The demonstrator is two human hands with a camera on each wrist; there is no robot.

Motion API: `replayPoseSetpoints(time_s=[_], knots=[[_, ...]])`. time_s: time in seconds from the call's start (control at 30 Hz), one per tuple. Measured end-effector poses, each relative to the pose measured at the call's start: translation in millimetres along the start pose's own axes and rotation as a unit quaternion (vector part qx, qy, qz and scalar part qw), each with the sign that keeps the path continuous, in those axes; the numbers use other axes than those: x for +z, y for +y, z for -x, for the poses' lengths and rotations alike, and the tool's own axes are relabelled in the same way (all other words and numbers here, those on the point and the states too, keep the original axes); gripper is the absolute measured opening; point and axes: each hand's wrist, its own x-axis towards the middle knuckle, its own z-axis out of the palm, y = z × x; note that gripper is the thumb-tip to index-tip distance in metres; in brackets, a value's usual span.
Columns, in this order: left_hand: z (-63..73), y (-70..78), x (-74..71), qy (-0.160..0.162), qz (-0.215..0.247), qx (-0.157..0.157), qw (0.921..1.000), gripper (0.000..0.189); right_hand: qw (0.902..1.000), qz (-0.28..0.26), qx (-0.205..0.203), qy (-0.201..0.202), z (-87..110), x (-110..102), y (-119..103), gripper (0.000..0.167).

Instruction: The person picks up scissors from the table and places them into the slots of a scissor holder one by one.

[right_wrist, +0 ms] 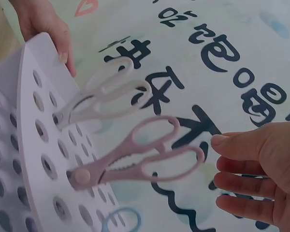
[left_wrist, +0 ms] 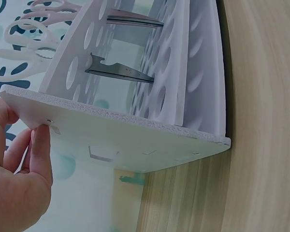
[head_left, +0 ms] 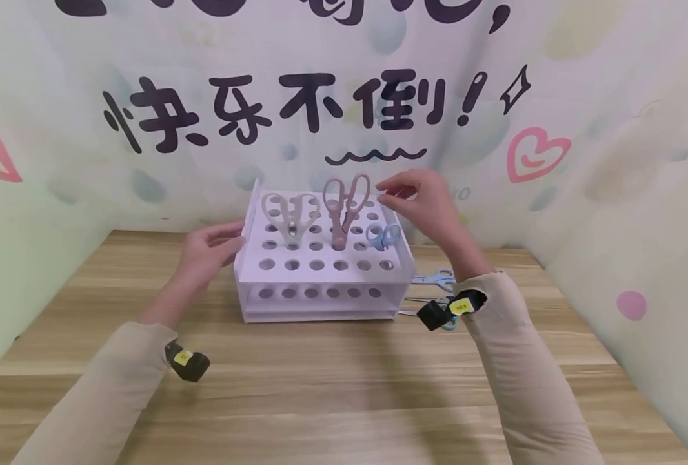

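Scissors with pink handles [head_left: 344,206] stand in the white rack [head_left: 321,274] in the head view; a wrist camera [head_left: 434,316] partly covers other scissors [head_left: 437,279] beside it. In the left wrist view, the left hand [left_wrist: 21,179] (cut off at the frame's edge) touches the side panel [left_wrist: 111,137], fingers relaxed. In the right wrist view, the right hand [right_wrist: 258,169], fingers loosely extended, hovers near the pink handles; blue handles [right_wrist: 138,220] are cropped below.

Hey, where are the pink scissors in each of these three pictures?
Head: the pink scissors stand near the center, handles up.
Left wrist: handles at the top left corner.
Right wrist: near the center, handles toward the right.
Shared landmark: the white rack.
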Motion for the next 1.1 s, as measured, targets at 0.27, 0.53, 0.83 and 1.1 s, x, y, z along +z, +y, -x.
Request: replayPoseSetpoints(time_s=[0.27, 0.53, 0.83, 1.1], knots=[[1.5, 0.1, -1.1, 0.002, -0.001, -0.005, 1.0000, 0.045, 0.9983, 0.017, 0.055, -0.007, 23.2, -10.6, 28.9, 0.022], [2.6, 1.8, -1.1, -0.006, 0.001, -0.002, 1.0000, 0.046, 0.9949, 0.031, 0.096, -0.009, 54.1, -15.5, 69.2, 0.022], [3.6, 1.6, -2.0, -0.003, 0.003, -0.004, 1.0000, 0.046, 0.9927, 0.022, 0.116, -0.027, 91.3, -14.0, 114.1, 0.023], [0.5, 1.1, -3.2, -0.008, -0.005, -0.010, 0.9999, 0.046, 0.9857, 0.017, 0.157, -0.057, 120.3, -1.7, 145.1, 0.025]])
